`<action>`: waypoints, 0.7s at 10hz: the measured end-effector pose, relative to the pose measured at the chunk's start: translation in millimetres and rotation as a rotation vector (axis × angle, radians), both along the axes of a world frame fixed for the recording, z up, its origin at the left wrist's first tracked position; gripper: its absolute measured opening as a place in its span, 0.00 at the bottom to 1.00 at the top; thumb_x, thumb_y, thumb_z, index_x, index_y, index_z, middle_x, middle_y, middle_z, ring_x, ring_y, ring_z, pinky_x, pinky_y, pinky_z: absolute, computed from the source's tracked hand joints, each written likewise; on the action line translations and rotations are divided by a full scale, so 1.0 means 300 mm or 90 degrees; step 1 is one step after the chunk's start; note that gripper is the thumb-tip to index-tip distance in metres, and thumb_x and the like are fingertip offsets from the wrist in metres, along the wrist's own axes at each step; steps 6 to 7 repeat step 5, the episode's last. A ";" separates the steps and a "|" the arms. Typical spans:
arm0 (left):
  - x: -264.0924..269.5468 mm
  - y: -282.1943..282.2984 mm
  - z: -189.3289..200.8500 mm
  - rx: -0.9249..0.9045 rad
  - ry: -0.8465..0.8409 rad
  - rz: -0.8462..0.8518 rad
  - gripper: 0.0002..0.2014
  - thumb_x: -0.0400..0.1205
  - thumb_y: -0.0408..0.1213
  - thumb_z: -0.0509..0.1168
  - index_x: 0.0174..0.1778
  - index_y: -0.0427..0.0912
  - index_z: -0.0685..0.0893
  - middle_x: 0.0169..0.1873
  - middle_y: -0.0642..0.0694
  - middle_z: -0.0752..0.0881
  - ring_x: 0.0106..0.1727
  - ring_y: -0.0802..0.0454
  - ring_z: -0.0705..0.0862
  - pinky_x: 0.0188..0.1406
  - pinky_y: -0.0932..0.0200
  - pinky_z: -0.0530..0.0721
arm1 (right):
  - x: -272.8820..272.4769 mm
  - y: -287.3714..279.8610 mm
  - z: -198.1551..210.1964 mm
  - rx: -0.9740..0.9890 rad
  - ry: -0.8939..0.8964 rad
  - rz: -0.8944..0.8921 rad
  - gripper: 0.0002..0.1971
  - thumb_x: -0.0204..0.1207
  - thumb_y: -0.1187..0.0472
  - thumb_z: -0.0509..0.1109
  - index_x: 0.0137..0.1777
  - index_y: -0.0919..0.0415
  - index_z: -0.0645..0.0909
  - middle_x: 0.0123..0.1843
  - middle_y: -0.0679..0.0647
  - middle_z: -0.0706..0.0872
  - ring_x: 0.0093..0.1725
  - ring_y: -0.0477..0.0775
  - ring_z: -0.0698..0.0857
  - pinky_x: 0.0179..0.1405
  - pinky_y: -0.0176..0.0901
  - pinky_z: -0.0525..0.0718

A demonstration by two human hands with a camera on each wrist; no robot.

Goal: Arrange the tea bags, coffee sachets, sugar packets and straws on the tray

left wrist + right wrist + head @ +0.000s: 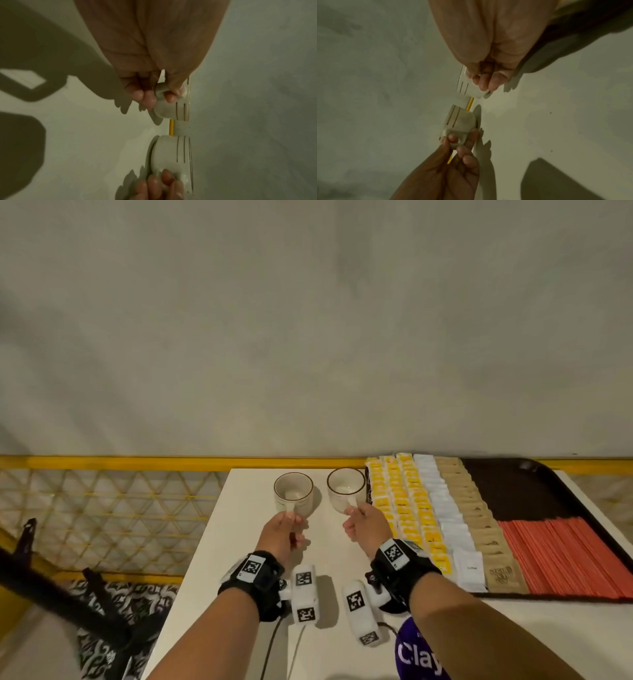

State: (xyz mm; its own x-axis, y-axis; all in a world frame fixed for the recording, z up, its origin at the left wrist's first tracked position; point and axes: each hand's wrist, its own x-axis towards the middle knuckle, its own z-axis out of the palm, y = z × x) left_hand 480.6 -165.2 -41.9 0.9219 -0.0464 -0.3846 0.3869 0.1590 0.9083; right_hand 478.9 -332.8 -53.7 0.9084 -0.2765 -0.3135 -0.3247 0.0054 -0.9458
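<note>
Broadly, a white table (239, 542) filled the lower middle of the head view, with a dark rectangular tray (534, 491) at lower right. On the tray, running away from the viewer, lay columns of yellow tea bags (407, 508), white coffee sachets (448, 518) and brown sugar packets (479, 518), with orange straws (561, 556) at the near right; its far right corner was bare. Two cream ceramic cups with dark rims sat left of the tray. The left hand (284, 534) pinched the handle of the left cup (294, 487) with curled fingers (169, 96), and the right hand (366, 525) likewise gripped the handle of the right cup (346, 484). The tray's bare corner lay up and right of both hands, nearer the right one, so that cup likely travels first.
</note>
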 end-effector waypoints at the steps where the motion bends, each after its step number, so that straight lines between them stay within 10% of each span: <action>1: 0.055 0.000 -0.015 -0.003 0.025 0.003 0.15 0.89 0.36 0.53 0.37 0.39 0.77 0.41 0.35 0.85 0.22 0.51 0.70 0.30 0.60 0.70 | 0.042 0.016 -0.016 0.124 0.019 -0.017 0.15 0.86 0.68 0.50 0.37 0.60 0.68 0.26 0.49 0.71 0.22 0.45 0.67 0.17 0.32 0.62; 4: 0.130 -0.026 0.000 0.014 0.068 0.007 0.15 0.89 0.37 0.51 0.43 0.36 0.79 0.31 0.38 0.83 0.15 0.57 0.74 0.22 0.65 0.66 | 0.080 0.045 0.009 0.129 -0.029 -0.002 0.08 0.78 0.58 0.62 0.44 0.63 0.70 0.33 0.56 0.73 0.27 0.48 0.69 0.22 0.35 0.65; 5: 0.090 -0.018 0.005 -0.027 0.072 0.033 0.12 0.88 0.35 0.53 0.48 0.38 0.81 0.25 0.41 0.78 0.18 0.55 0.68 0.22 0.66 0.65 | 0.022 0.018 0.040 0.197 -0.030 0.001 0.24 0.50 0.45 0.66 0.45 0.56 0.70 0.32 0.55 0.76 0.26 0.49 0.73 0.22 0.36 0.69; 7: 0.090 -0.018 0.005 -0.027 0.072 0.033 0.12 0.88 0.35 0.53 0.48 0.38 0.81 0.25 0.41 0.78 0.18 0.55 0.68 0.22 0.66 0.65 | 0.022 0.018 0.040 0.197 -0.030 0.001 0.24 0.50 0.45 0.66 0.45 0.56 0.70 0.32 0.55 0.76 0.26 0.49 0.73 0.22 0.36 0.69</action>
